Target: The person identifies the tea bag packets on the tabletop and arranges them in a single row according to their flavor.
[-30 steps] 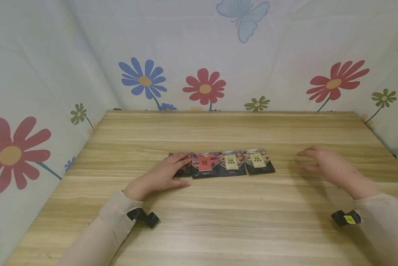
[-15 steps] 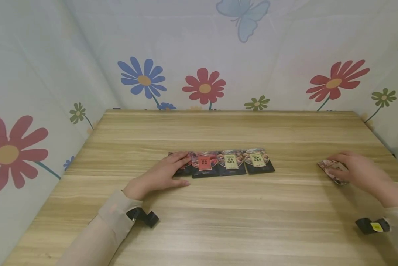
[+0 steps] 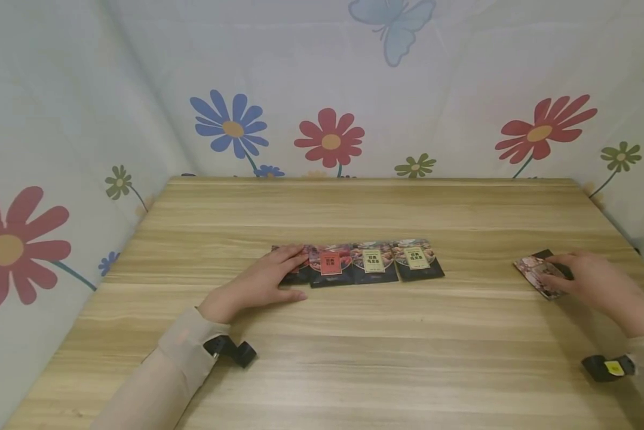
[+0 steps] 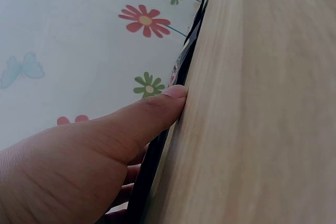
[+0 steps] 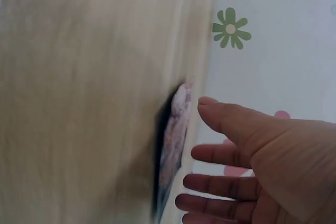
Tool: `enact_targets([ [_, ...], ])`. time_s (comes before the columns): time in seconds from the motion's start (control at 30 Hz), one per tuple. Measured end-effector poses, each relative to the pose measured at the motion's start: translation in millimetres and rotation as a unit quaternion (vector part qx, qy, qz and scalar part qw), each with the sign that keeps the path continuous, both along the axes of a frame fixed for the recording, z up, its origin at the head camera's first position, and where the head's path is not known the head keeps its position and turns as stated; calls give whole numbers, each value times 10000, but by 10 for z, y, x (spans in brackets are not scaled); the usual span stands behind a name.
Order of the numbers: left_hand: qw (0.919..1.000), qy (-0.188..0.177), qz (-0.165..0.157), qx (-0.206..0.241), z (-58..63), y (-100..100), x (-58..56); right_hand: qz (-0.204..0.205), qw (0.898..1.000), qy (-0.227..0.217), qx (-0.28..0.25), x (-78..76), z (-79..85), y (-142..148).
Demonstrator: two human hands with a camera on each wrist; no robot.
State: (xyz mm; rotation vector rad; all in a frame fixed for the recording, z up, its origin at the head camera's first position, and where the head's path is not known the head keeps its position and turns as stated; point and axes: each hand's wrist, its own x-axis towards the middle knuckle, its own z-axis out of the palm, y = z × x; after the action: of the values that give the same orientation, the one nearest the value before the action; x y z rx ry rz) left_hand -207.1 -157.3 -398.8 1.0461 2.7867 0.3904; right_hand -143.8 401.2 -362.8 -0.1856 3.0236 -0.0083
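A row of several flat sachets lies on the wooden table (image 3: 354,346). In it are a red-labelled sachet (image 3: 331,266), a yellow-labelled sachet (image 3: 374,263) and another yellow-labelled sachet (image 3: 417,261) at the right end. Straight fingers of my left hand (image 3: 265,278) rest over the leftmost dark sachet (image 3: 299,276) and partly cover it; the left thumb (image 4: 157,106) lies along the front edge. Farther right, my right hand (image 3: 591,283) is over a pinkish printed sachet (image 3: 537,275), with a dark piece (image 3: 543,254) showing behind it. The right wrist view shows those fingers loose, apart from the sachet (image 5: 176,135).
A white cloth (image 3: 451,89) printed with flowers and a butterfly hangs behind the table and along its sides. Black wrist cameras sit on both cuffs, the left camera (image 3: 233,351) and the right camera (image 3: 607,367), close above the tabletop.
My right hand has moved right, and the printed sachet has come into view under it. Since half a second ago, more of the dark piece shows. The left hand stays put.
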Motion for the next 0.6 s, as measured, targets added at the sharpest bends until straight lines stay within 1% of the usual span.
enact_targets([
  [0.17, 10000, 11, -17, -53, -5, 0, -3, -202, 9996, -194, 69, -25, -23, -13],
  [0.37, 10000, -11, -31, -36, 12, 6, -1, -260, 9994, -208, 104, -41, -74, -10],
  [0.6, 10000, -21, -32, 11, 33, -1, 1, -302, 9991, -281, 111, -52, -44, -75],
])
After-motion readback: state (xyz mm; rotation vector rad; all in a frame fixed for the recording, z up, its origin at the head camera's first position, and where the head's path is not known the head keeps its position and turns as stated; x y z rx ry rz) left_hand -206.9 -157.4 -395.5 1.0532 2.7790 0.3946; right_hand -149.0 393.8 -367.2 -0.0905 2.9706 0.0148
